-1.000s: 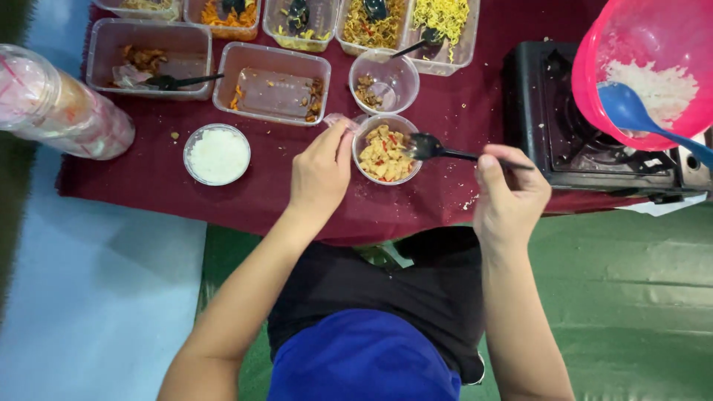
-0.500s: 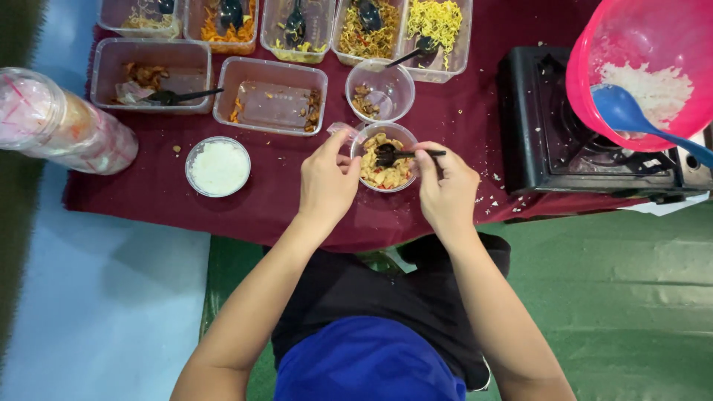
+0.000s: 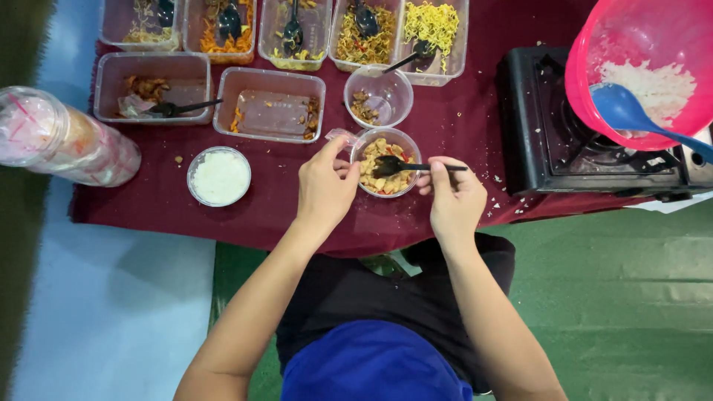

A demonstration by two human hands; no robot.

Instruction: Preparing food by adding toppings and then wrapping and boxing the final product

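Two hands work one small round bowl [image 3: 385, 172] of yellow, chunky food at the near edge of the dark red cloth [image 3: 460, 126]: our left hand [image 3: 324, 186] has its fingers wrapped against the bowl's left rim, steadying it, while our right hand [image 3: 453, 194] pinches the handle of a black spoon [image 3: 405, 166] whose head lies down in the food. Both grips are closed, one on the bowl and one on the spoon. We judge this to be the portioning step, with the spoon pressing or spreading the filling. The next move would call for lifting the spoon clear without tipping the light bowl, which sits close to the table's edge. Just behind it stands a second small bowl [image 3: 379, 95], nearly empty; a lidded cup of white rice [image 3: 219, 177] sits to the left, a pink basin [image 3: 646, 63] of rice to the right
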